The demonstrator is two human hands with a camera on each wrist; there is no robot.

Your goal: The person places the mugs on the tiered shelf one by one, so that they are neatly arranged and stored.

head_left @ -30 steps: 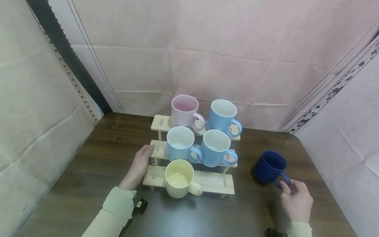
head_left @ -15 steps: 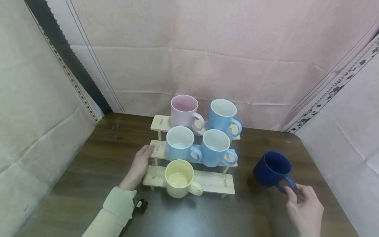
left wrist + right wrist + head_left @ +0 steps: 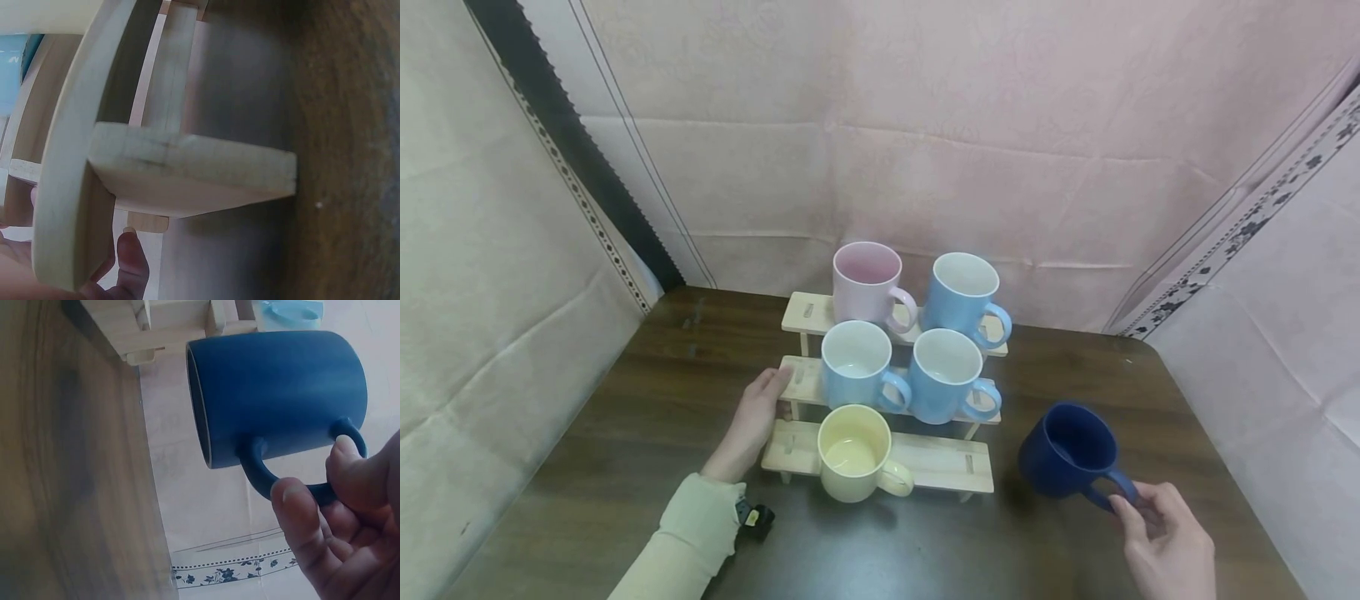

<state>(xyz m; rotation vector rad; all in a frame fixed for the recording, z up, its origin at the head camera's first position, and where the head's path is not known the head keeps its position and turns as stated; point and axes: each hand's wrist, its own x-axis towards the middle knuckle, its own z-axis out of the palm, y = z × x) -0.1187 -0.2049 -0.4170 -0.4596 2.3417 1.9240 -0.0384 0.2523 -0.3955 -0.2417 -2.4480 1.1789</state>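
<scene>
My right hand (image 3: 1172, 537) pinches the handle of a dark blue mug (image 3: 1060, 462) between thumb and fingers, to the right of a three-tier wooden rack (image 3: 936, 460). In the right wrist view the mug (image 3: 281, 394) hangs over the table with its handle toward my palm. At the rack's left end, my left hand (image 3: 752, 421) grips the middle tier, its fingers (image 3: 132, 256) partly hidden behind the wood in the left wrist view. A yellow mug (image 3: 853, 454) stands on the lowest tier, left of a bare stretch of board.
Two light blue mugs (image 3: 856, 367) share the middle tier. On the top tier stand a lilac mug (image 3: 865, 287) and another light blue mug (image 3: 961, 292). Pale cloth (image 3: 970, 125) hangs behind and at both sides of the dark wooden table (image 3: 647, 467).
My right hand first drew the dark blue mug up and to the right, then brought it back left and nearer the front. The left hand and rack have stayed put.
</scene>
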